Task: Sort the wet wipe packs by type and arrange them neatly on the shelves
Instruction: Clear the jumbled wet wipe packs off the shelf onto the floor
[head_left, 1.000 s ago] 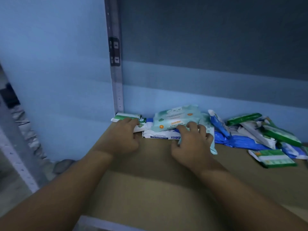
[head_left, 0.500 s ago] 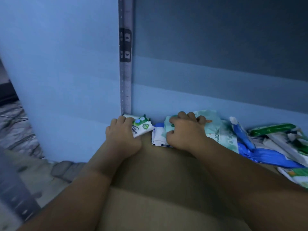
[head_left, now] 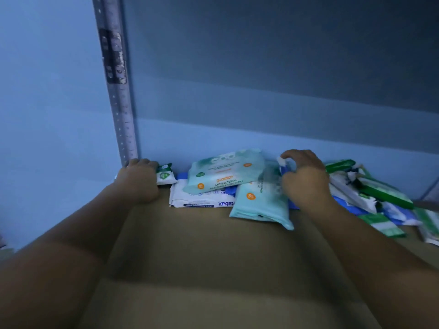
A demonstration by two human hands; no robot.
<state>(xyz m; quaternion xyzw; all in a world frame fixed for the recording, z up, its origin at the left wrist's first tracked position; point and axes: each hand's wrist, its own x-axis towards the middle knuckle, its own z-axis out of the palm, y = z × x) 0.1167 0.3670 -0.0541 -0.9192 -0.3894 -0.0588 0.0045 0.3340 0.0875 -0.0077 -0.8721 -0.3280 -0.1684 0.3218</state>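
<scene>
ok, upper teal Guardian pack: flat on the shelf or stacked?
Stacked. The Guardian pack lies label up across the white pack, its right edge over a second teal pack.

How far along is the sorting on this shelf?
Early. Done: only the small green-and-white pack sits in the back left corner, gripped by the left hand. In hand: the right hand pinches a blue pack. Left: two teal packs overlap a white pack, and the mixed pile on the right is unsorted.
</scene>
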